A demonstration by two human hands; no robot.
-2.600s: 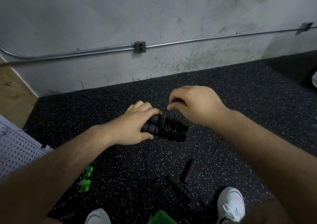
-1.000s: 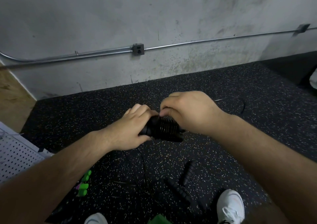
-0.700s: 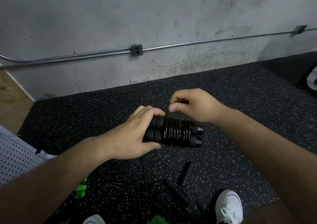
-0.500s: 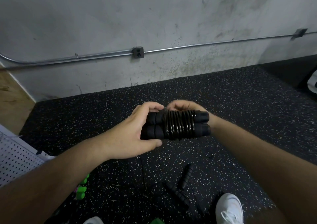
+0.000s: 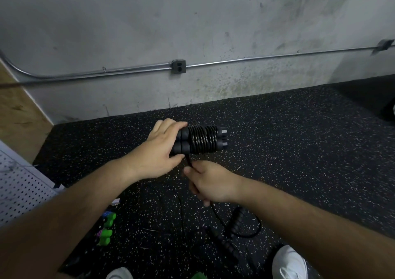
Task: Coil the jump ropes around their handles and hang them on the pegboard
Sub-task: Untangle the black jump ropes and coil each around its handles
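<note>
My left hand (image 5: 159, 150) grips the left end of two black jump-rope handles (image 5: 201, 140) held side by side, with black rope coiled tightly round their middle. A strand of that black rope (image 5: 189, 161) runs down from the bundle into my right hand (image 5: 210, 182), which holds it just below the handles. The rope's loose tail trails from under my right hand to the floor. A white pegboard (image 5: 19, 191) lies at the left edge.
A second black jump rope (image 5: 232, 233) lies on the speckled rubber floor by my white shoe (image 5: 291, 261). Green handles (image 5: 105, 228) lie near the pegboard. A grey wall with a metal conduit and outlet box (image 5: 179, 66) stands beyond.
My right hand came from behind the handles down to below them, drawing the rope with it. The bundle rose slightly and stayed in my left hand.
</note>
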